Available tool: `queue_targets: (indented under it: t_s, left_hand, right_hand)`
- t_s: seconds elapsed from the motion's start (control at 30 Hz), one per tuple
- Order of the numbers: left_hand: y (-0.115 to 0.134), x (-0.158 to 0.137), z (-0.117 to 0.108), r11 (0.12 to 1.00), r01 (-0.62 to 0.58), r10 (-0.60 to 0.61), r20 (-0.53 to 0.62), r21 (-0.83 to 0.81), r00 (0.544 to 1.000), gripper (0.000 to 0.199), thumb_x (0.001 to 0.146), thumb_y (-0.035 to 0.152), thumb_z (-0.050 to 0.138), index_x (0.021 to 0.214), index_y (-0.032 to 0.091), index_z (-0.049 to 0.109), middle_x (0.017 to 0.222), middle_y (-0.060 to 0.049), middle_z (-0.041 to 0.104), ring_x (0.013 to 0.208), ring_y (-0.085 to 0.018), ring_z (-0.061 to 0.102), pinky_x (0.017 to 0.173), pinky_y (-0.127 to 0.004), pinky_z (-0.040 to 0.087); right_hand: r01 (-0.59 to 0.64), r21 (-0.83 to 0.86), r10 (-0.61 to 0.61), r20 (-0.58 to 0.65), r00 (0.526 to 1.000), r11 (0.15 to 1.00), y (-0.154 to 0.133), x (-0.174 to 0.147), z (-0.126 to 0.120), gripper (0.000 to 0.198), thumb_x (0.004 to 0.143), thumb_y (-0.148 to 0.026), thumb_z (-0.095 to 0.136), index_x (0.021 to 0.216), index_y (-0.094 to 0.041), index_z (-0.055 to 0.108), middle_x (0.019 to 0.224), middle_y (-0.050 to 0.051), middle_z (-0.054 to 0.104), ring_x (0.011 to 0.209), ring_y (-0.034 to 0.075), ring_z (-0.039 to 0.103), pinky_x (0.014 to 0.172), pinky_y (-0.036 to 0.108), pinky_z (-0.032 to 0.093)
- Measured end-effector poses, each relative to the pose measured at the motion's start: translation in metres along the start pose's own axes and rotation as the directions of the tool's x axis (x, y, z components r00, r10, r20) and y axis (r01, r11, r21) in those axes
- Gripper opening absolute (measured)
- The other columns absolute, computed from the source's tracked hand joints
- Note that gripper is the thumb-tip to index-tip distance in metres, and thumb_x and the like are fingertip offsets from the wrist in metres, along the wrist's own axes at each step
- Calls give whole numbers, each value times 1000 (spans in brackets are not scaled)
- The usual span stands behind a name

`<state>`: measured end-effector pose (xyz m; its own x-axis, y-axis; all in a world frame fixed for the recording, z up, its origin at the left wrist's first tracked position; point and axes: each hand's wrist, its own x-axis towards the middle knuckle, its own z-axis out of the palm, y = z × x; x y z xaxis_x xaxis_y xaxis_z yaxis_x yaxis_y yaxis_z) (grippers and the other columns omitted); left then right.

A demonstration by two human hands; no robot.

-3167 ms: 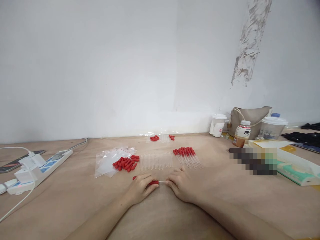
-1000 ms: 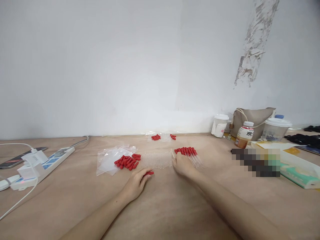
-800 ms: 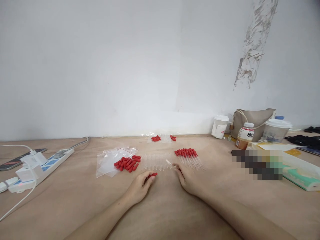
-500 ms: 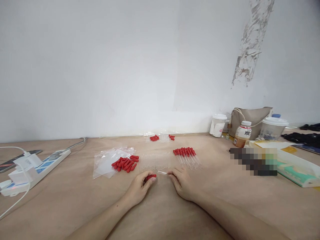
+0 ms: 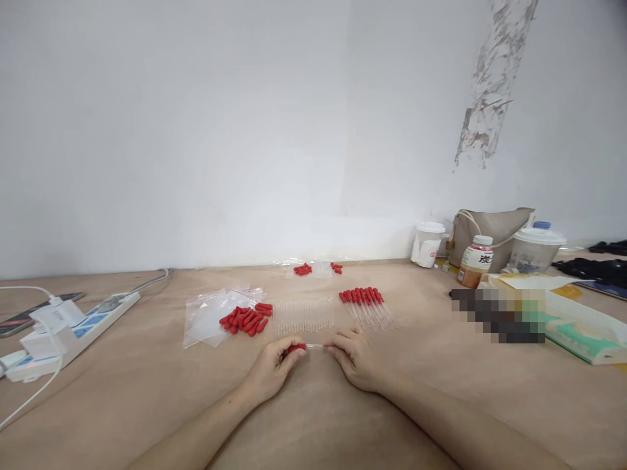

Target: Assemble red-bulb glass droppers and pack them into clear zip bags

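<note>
Near the middle of the table, my left hand point(image 5: 278, 367) is closed round a red rubber bulb point(image 5: 296, 348), its open end facing right. My right hand point(image 5: 356, 360) pinches a thin clear glass dropper tube point(image 5: 315, 346), held level. The tube's left end meets the bulb's mouth; whether it is inside I cannot tell. Beyond my hands lies a row of clear glass tubes point(image 5: 304, 316). To its left is a pile of red rubber bulbs point(image 5: 245, 320) by clear plastic bags point(image 5: 208, 320). On the right, several droppers with red bulbs fitted point(image 5: 365, 303) lie side by side.
Small red bulbs point(image 5: 302, 269) lie on clear plastic near the wall. A white power strip point(image 5: 73, 336) with cables is at the left. To the right stand a white cup point(image 5: 428, 245), a drink bottle point(image 5: 475, 262), a grey bag point(image 5: 494, 238) and a lidded plastic tub point(image 5: 536, 249).
My right hand has moved slightly left, bringing the glass tube from a small gap up to the bulb's mouth. My left hand holds the bulb almost unmoved.
</note>
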<state>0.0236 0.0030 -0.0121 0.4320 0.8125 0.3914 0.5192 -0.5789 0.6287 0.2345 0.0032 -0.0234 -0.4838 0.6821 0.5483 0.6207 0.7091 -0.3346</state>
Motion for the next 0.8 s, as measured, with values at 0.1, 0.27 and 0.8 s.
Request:
queue_targets:
  t_s: [0.1,0.27,0.8]
  left_hand:
    - [2,-3,-1,1000,-15,14,45,22,999,22,86,29,42,80,17,59,67,2,57,62,-13,51,57,-20,39]
    - [8,-5,-3,995,-63,53,114,82,992,24,87,29,40,78,19,61,68,2,58,66,-13,53,61,-20,39]
    - [9,-8,-1,954,-191,167,122,232,978,25,87,30,39,79,18,59,67,0,56,63,-14,51,58,-21,37]
  right_hand:
    - [8,-12,-7,32,999,1000,-1,0,-5,24,87,-18,36,91,-24,58,83,-1,61,76,11,52,76,29,27]
    - [28,-94,-25,37,999,995,-2,0,-10,25,86,-18,37,90,-26,60,82,-1,61,73,11,51,74,30,25]
    - [2,-125,5,56,998,992,-16,-4,-5,23,83,-20,38,73,-20,59,68,-1,62,61,11,49,68,29,24]
